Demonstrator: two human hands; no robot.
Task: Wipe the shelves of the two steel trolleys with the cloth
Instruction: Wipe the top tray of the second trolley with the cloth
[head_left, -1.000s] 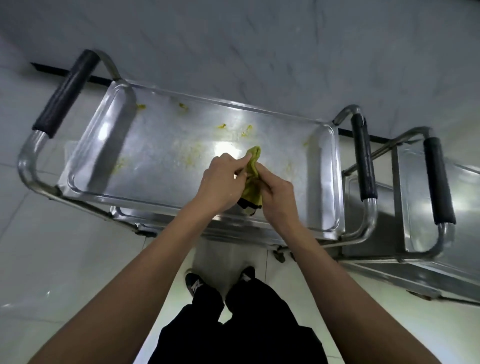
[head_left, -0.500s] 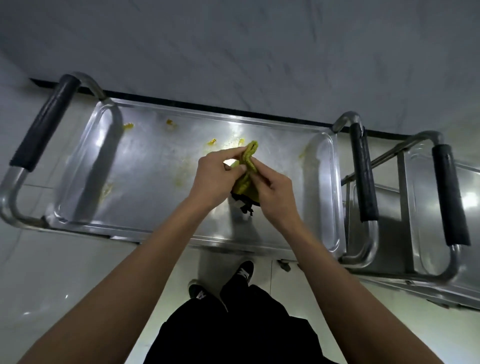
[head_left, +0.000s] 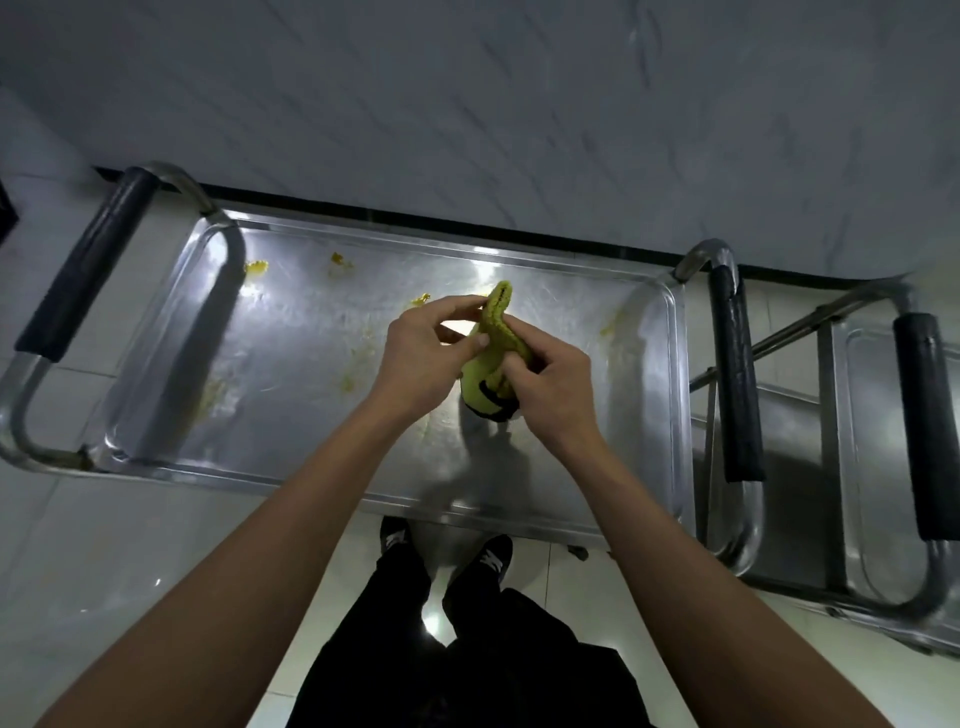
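Both hands raised above the top shelf (head_left: 291, 374) of the nearer steel trolley (head_left: 670, 395), clear of the steel surface. Yellow-green cloth (head_left: 496, 332) held between them, bunched into a narrow upright roll with a dark trim at its lower end; not in contact with the shelf. Left hand (head_left: 421, 358) pinching the upper part of the cloth between thumb and fingers (head_left: 457, 310). Right hand (head_left: 550, 384) curled round the lower right side of the cloth, fingers closed on the fabric.

Top shelf soiled: yellow residue near the far left corner (head_left: 255, 267), a further spot along the far edge (head_left: 338, 260), a fleck just left of the left hand (head_left: 420, 300), faint smears toward the near left (head_left: 215, 389) and by the right rim (head_left: 607, 328). Bright glare on the steel behind the cloth.

Black-padded handle (head_left: 83, 265) at the left end of the trolley, another (head_left: 736, 374) at the right end. Second steel trolley (head_left: 862, 457) just beside on the right, with its own black-padded handle (head_left: 930, 426); its shelf only partly in view.

Dark trousers (head_left: 467, 649) and black shoes (head_left: 493, 556) below the near edge of the shelf, on a pale tiled floor (head_left: 104, 545). Grey marbled wall (head_left: 519, 104) behind both trolleys.
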